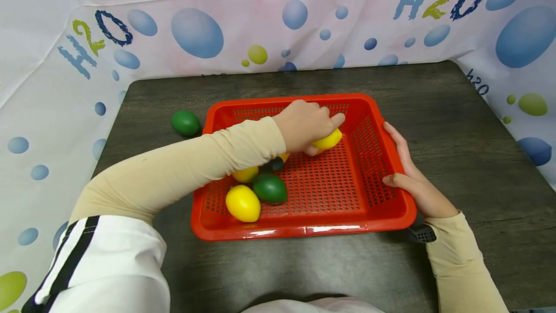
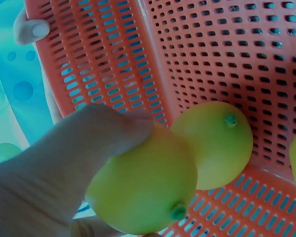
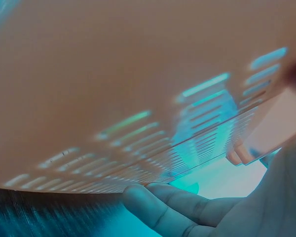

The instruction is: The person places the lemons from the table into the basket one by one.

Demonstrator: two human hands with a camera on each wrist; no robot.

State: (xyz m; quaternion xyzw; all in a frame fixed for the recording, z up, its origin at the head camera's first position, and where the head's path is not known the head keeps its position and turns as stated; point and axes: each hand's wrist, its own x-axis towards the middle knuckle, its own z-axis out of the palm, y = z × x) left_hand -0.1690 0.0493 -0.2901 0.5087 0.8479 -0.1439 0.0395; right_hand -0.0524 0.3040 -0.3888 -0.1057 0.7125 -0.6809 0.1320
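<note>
My left hand (image 1: 304, 127) reaches over the red plastic basket (image 1: 304, 230) and grips a yellow lemon (image 1: 327, 141). In the left wrist view, the thumb lies along the held lemon (image 2: 143, 190), and a second lemon (image 2: 214, 143) sits just behind it, against the basket's perforated wall. My right hand (image 1: 410, 173) holds the basket's right side, thumb over the rim inside and fingers outside. Below my left forearm, a lemon (image 1: 243, 203), a green lime-like fruit (image 1: 270, 188) and a partly hidden yellow fruit (image 1: 245, 174) lie in the basket's left part.
Another green fruit (image 1: 185, 123) lies on the dark wooden table (image 1: 469, 124), outside the basket's left rim. A white sheet with blue and green spots (image 1: 295, 13) hangs behind the table and along its sides.
</note>
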